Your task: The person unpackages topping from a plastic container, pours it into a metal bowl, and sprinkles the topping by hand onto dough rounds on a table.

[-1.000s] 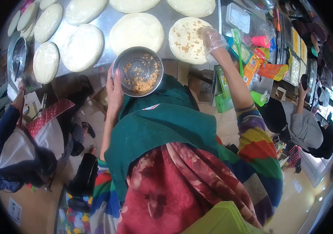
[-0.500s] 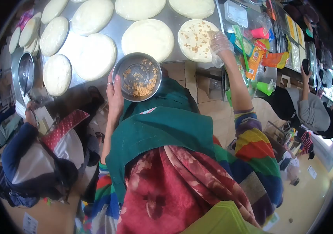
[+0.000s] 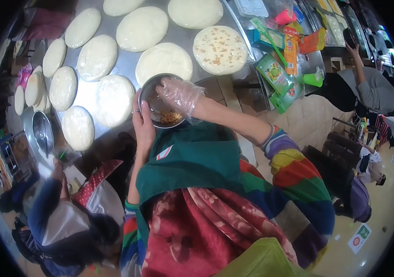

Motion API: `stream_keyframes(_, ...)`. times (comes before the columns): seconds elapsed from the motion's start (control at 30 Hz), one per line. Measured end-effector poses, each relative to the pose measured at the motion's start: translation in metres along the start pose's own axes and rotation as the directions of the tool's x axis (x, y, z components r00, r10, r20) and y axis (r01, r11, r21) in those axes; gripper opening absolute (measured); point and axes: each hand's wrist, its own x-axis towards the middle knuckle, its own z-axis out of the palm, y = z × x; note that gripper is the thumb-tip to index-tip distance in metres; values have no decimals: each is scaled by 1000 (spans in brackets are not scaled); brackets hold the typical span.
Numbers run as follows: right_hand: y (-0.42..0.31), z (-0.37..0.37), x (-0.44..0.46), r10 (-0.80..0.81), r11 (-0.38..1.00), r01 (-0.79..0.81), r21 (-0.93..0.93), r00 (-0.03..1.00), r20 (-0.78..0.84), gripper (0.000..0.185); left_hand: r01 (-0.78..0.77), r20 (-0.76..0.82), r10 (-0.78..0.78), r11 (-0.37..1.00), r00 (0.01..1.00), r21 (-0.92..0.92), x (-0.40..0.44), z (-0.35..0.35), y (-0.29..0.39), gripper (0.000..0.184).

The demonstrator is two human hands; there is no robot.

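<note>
Dipping into the metal bowl (image 3: 149, 92), my right hand (image 3: 178, 96) has its fingers bent down inside the far part, while my left hand (image 3: 144, 123) grasps the bowl from the left side, thumb along the rim. Whether the right fingertips have pinched any crumbs (image 3: 170, 117) I cannot tell — it is too small and dim in there. The bowl is just in front of my green apron (image 3: 197, 159), at the near side of the metal table (image 3: 127, 62), its rim overlapping in view the closest plain dough round (image 3: 164, 63); I can't tell whether the two touch.

To my mind, this scooping wants a steady left grip and a slight tilt, so the loose crumbs lie together, and a light pinch that lifts without mashing. Most of them show in the part nearest me, so that seems the better spot for the fingers.

The crumbs look golden, small and uneven; the bowl is round, smooth and grey. My glove (image 3: 191, 102) is thin clear plastic, wrinkled and baggy at the wrist. Beyond it, the sprinkled dough round (image 3: 220, 50) is a flat pale disc dotted with brownish bits — the other dough rounds (image 3: 97, 57) are cream-coloured, soft-edged, some glossy.
</note>
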Motion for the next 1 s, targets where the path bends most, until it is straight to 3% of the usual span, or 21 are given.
stream_keyframes(0.07,3,6,2,-58,998,56,-37,996,-66,29,-23,-26,23,1000,999,-3,4,0,-11,42)
stream_keyframes(0.1,3,7,-3,50,995,-58,79,994,101,31,-32,-38,32,999,999,-7,3,1,-19,42)
stream_keyframes(0.17,-18,-42,0,189,916,-321,241,875,445,36,-51,-52,53,998,997,39,3,3,-16,42)
stream_keyframes(0.27,-9,30,-32,28,883,-13,469,999,-25,38,-55,-52,62,991,997,121,3,5,0,42)
stream_keyframes(0.5,1,4,-13,-41,668,-188,720,957,288,23,-25,21,24,999,999,35,15,9,-11,42)
stream_keyframes(0.6,18,9,-7,48,830,-115,546,990,135,19,0,22,0,1000,1000,10,27,14,-3,42)
stream_keyframes(0.73,42,-28,5,103,797,-91,597,995,14,15,-8,34,7,1000,999,18,41,27,15,43)
stream_keyframes(0.77,44,-44,9,203,643,-319,696,947,247,18,-9,39,8,1000,999,27,46,31,14,43)
stream_keyframes(0.87,67,-57,6,244,220,-428,877,894,375,25,-11,56,9,999,998,40,59,45,6,43)
stream_keyframes(1.0,104,-107,-4,329,-8,-465,885,835,442,29,27,82,-24,999,996,-27,75,63,5,46)
